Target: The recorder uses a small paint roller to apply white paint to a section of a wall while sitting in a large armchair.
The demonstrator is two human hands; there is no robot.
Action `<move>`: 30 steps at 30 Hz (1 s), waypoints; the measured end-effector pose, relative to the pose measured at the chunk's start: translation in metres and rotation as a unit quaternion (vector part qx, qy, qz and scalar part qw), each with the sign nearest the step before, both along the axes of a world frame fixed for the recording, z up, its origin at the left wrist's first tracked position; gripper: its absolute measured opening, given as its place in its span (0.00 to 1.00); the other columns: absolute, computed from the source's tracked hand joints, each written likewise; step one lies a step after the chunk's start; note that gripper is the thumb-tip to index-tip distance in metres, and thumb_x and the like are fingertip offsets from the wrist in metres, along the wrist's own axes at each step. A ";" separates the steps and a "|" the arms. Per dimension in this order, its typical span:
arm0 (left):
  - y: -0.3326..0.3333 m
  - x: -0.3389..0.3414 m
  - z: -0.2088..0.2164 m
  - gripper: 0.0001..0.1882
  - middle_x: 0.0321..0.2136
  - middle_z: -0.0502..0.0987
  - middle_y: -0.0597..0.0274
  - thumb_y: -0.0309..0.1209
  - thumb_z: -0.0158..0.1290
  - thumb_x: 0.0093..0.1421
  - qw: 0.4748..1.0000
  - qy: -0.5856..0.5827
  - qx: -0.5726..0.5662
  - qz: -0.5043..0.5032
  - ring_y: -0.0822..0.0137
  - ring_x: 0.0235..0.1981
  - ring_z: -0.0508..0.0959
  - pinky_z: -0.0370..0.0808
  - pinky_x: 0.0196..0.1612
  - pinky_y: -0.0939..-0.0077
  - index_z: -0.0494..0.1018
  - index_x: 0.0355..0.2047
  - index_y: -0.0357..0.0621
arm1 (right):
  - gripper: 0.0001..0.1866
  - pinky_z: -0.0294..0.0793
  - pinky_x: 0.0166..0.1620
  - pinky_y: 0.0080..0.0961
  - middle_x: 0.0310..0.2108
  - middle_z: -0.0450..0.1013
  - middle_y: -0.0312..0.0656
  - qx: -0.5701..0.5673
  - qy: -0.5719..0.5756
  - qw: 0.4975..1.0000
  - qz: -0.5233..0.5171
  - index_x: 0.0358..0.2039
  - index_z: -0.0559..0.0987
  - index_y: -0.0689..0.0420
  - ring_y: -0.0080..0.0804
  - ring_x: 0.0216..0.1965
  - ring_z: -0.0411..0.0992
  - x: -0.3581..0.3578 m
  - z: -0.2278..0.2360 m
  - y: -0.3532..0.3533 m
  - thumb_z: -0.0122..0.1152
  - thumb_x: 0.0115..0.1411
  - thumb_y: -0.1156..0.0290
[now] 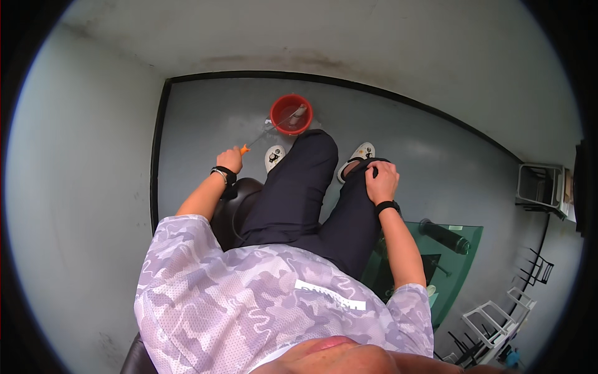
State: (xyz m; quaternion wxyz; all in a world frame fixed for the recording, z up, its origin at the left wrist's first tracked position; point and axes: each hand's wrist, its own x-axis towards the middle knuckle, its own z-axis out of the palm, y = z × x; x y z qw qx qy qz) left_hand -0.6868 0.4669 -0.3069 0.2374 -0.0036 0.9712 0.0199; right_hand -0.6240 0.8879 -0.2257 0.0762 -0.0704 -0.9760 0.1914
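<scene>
I sit on a dark stool, looking down at my legs in dark trousers. My left hand (pixel 229 160) grips the orange handle of a thin metal tool (pixel 255 140) whose tip points toward a red bucket (pixel 291 115) on the grey floor. Something pale lies inside the bucket. My right hand (pixel 381 182) rests on my right knee, fingers curled over the trouser cloth, holding nothing. Both wrists wear black bands. My white shoes (pixel 275 155) stand just short of the bucket.
A green glass table (pixel 471 242) with a dark cylinder (pixel 445 236) on it stands at my right. White wire racks (pixel 495 321) and a metal frame (pixel 541 184) are farther right. Pale walls with a black skirting close the corner ahead.
</scene>
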 end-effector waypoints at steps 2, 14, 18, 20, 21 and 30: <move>-0.007 -0.002 -0.003 0.08 0.29 0.76 0.47 0.31 0.42 0.58 1.000 0.013 -0.015 -0.019 0.50 0.30 0.78 0.74 0.32 0.59 0.67 0.35 0.41 | 0.05 0.62 0.46 0.35 0.31 0.74 0.34 -0.002 0.002 1.000 0.001 0.23 0.76 0.52 0.35 0.42 0.67 -0.003 0.000 -0.001 0.53 0.49 0.67; 0.006 0.005 0.027 0.15 0.28 0.77 0.44 0.36 0.54 0.52 0.929 -0.256 0.187 0.190 0.51 0.35 0.77 0.73 0.40 0.62 0.75 0.31 0.35 | 0.06 0.62 0.45 0.36 0.29 0.73 0.38 0.011 -0.006 1.000 -0.006 0.23 0.77 0.53 0.39 0.41 0.66 0.007 0.004 -0.004 0.53 0.47 0.67; -0.007 0.018 0.012 0.19 0.24 0.77 0.50 0.41 0.55 0.52 0.968 -0.133 0.165 0.133 0.58 0.26 0.78 0.74 0.32 0.66 0.75 0.30 0.32 | 0.07 0.62 0.46 0.36 0.32 0.74 0.38 0.005 -0.016 1.000 -0.012 0.23 0.77 0.52 0.38 0.43 0.66 0.007 0.006 -0.006 0.53 0.48 0.65; -0.016 0.018 0.017 0.17 0.20 0.76 0.54 0.39 0.54 0.53 0.921 -0.186 0.258 0.224 0.63 0.18 0.75 0.71 0.23 0.69 0.73 0.26 0.34 | 0.07 0.62 0.47 0.36 0.32 0.74 0.38 0.009 -0.016 1.000 -0.010 0.23 0.77 0.52 0.38 0.43 0.66 0.005 0.005 -0.007 0.53 0.48 0.64; -0.021 0.023 0.025 0.15 0.18 0.73 0.59 0.38 0.53 0.54 0.884 -0.191 0.338 0.262 0.67 0.15 0.72 0.68 0.20 0.72 0.71 0.25 0.36 | 0.07 0.62 0.47 0.36 0.32 0.74 0.38 0.010 -0.011 1.000 -0.015 0.23 0.77 0.52 0.38 0.43 0.66 0.005 0.005 -0.005 0.53 0.48 0.64; -0.017 0.057 0.174 0.12 0.13 0.65 0.67 0.37 0.49 0.59 0.709 -0.097 0.652 0.251 0.76 0.12 0.65 0.62 0.16 0.82 0.67 0.31 0.41 | 0.07 0.61 0.47 0.36 0.32 0.74 0.37 0.020 -0.004 0.999 -0.028 0.23 0.77 0.51 0.38 0.44 0.66 0.011 -0.002 0.011 0.53 0.48 0.64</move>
